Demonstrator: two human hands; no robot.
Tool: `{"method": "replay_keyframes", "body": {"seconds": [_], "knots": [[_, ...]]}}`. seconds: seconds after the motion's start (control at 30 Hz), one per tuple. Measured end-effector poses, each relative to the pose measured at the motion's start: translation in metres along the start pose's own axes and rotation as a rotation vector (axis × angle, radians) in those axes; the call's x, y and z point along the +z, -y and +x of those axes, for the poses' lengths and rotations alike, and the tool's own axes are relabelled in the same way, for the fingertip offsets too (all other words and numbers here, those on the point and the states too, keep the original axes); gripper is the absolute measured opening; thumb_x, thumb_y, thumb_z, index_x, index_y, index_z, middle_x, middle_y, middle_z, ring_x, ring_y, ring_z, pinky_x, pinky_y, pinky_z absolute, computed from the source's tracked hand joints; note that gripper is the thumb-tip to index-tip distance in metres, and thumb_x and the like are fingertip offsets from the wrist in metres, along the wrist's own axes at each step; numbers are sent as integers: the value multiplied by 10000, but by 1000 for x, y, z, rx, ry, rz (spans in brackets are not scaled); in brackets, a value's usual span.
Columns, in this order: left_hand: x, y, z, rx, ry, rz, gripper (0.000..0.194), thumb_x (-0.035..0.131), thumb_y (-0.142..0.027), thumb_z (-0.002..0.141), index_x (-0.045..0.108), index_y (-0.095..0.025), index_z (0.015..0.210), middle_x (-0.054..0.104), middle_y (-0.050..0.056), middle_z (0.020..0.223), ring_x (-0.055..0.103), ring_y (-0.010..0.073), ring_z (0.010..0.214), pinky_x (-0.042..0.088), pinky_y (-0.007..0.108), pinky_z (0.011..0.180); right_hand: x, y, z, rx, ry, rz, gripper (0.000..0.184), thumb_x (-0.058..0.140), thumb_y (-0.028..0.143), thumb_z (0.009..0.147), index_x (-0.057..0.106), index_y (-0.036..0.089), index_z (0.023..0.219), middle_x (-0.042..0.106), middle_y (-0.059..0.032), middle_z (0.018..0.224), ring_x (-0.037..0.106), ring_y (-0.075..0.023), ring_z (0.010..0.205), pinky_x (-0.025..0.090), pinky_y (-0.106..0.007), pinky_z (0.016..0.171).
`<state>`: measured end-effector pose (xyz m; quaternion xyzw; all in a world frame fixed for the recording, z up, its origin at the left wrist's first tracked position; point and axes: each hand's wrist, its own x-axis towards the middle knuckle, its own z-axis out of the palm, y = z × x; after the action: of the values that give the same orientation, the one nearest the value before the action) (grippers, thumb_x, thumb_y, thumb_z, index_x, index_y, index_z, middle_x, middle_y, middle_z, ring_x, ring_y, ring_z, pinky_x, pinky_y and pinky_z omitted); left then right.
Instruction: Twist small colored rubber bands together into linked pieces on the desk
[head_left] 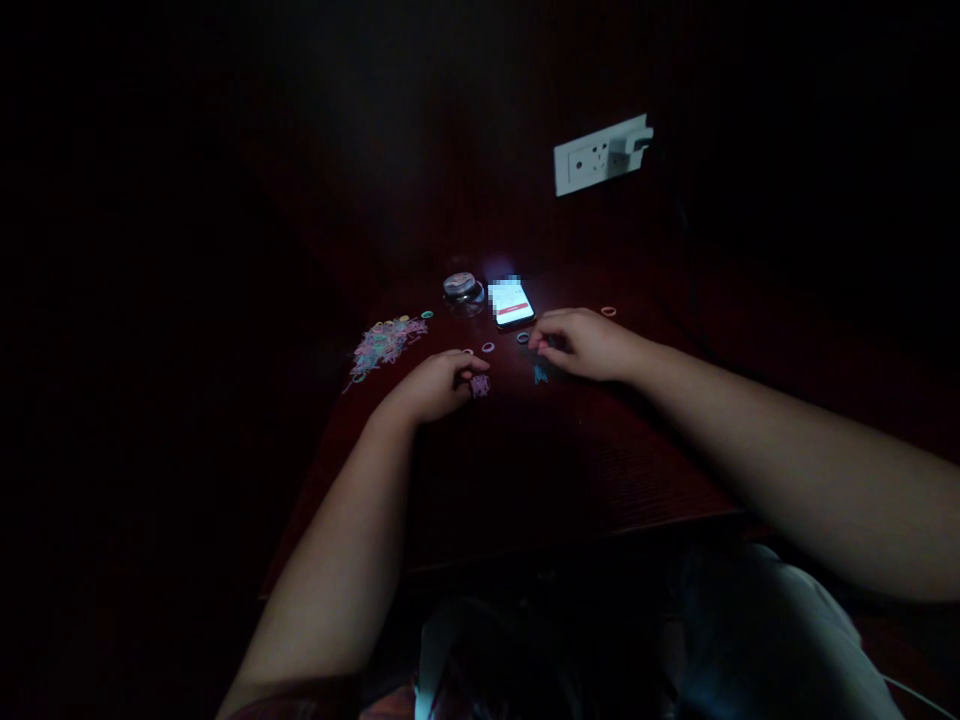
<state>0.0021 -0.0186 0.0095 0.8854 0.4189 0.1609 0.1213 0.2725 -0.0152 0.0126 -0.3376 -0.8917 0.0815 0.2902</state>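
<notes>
My left hand (439, 387) rests on the dark table beside a small heap of purple elastic hair bands (480, 386). Its fingers are loosely stretched toward that heap, and I see nothing held in them. To the right, my right hand (586, 343) has its fingers curled toward the thumb; a small pinkish spot shows between them, too small to name. Just below those fingertips lies a little heap of blue hair bands (540, 373). Single bands lie around the hands: a pale purple one (488, 347), a bluish one (523, 338) and an orange-pink one (608, 311).
A large mixed pile of pastel hair bands (384, 345) spreads at the left edge of the table (525, 470). A lidded round jar (463, 290) and a lit phone (513, 302) stand farther back. A wall socket (592, 160) holds a plug. The surroundings are very dark.
</notes>
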Motion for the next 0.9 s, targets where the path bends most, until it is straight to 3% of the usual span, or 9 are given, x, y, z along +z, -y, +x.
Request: {"method": "replay_keyframes", "body": {"seconds": [0.1, 0.17, 0.3, 0.43, 0.5, 0.57, 0.67, 0.77, 0.9], "knots": [[-3, -17, 1, 77, -109, 14, 428, 527, -38, 716, 681, -199, 1082, 656, 62, 1082, 610, 163, 943, 488, 323, 881, 1, 0, 0, 29, -46, 18, 164, 547, 170, 820, 663, 180, 936, 666, -56, 876, 576, -172, 768, 430, -313, 733], [-1, -36, 1, 154, -110, -6, 369, 521, -57, 748, 691, -202, 1042, 658, 53, 1031, 608, 160, 908, 493, 316, 841, 2, 0, 1, 45, -91, 26, 189, 551, 172, 822, 659, 178, 977, 659, -48, 860, 568, -167, 756, 420, -303, 728], [16, -77, -1, 276, 110, -67, 392, 537, -127, 794, 662, -234, 1150, 659, 37, 994, 617, 153, 843, 503, 305, 797, 2, -1, 2, 67, -177, 25, 211, 544, 167, 829, 649, 170, 1013, 654, -48, 866, 569, -168, 777, 411, -295, 737], [32, -98, 0, 276, 191, -51, 505, 553, -129, 774, 618, -263, 1256, 640, 43, 1033, 596, 196, 954, 484, 353, 877, 1, -3, 2, 108, -218, 39, 227, 544, 175, 834, 633, 181, 1042, 648, -49, 877, 560, -174, 782, 408, -295, 727], [33, -99, 0, 338, 250, -114, 461, 556, -112, 761, 673, -284, 1172, 625, 36, 1033, 587, 194, 964, 477, 359, 895, 1, -3, 1, 119, -217, 48, 224, 542, 181, 838, 629, 184, 1044, 643, -47, 869, 550, -171, 770, 404, -295, 717], [30, -96, 0, 401, 298, -217, 328, 541, -96, 767, 740, -275, 957, 610, 25, 1027, 586, 172, 946, 482, 336, 883, 1, -4, 1, 118, -213, 58, 220, 543, 183, 837, 626, 185, 1041, 637, -42, 853, 544, -168, 760, 401, -295, 715], [22, -86, 0, 369, 153, -265, 252, 495, -78, 789, 698, -211, 721, 595, 28, 1023, 584, 151, 920, 483, 316, 857, 2, -5, 1, 104, -216, 70, 214, 549, 185, 832, 623, 181, 1033, 634, -41, 846, 547, -169, 766, 402, -298, 725], [17, -75, 1, 282, -38, -194, 189, 503, -97, 796, 660, -189, 745, 594, 41, 1040, 579, 160, 934, 478, 333, 864, 3, -5, 0, 92, -219, 76, 204, 545, 189, 834, 622, 179, 1023, 636, -44, 851, 554, -173, 779, 404, -297, 730], [17, -69, 3, 251, -26, -152, 132, 554, -113, 774, 651, -192, 817, 612, 47, 1067, 583, 175, 964, 474, 350, 885, 3, -5, 0, 95, -224, 74, 202, 546, 192, 831, 624, 177, 1017, 637, -40, 835, 553, -168, 760, 405, -295, 715]]}}
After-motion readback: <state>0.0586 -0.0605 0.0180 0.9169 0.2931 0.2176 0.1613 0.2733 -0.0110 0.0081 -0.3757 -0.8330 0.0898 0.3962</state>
